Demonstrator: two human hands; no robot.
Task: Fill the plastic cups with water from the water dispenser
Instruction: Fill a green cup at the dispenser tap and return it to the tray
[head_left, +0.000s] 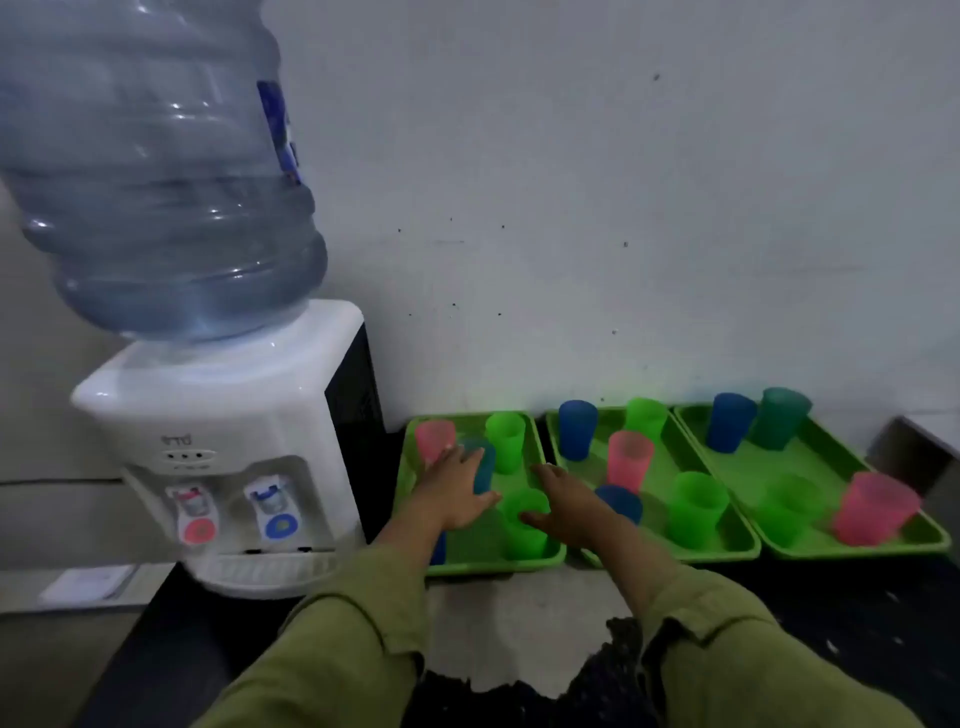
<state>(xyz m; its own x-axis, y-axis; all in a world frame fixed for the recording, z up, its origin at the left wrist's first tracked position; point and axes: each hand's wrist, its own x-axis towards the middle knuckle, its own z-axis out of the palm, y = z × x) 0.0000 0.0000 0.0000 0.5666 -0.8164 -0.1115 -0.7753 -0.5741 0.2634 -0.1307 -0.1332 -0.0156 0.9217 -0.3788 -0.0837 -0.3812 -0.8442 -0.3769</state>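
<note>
Both hands hover over the left tray (540, 560), fingers spread, gripping nothing: left hand (457, 493) by the teal cup (480, 462), right hand (563, 501) beside the green cup (524, 522). The cups stand crowded (5 on this tray), so a careless grab could topple a neighbour, well short of the dispenser (228, 441).

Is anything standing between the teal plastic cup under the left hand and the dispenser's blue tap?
Nothing visible blocks it. The left hand rests on the teal plastic cup in the leftmost green tray. Only the tray's low rim lies between it and the white dispenser's blue tap.
</note>
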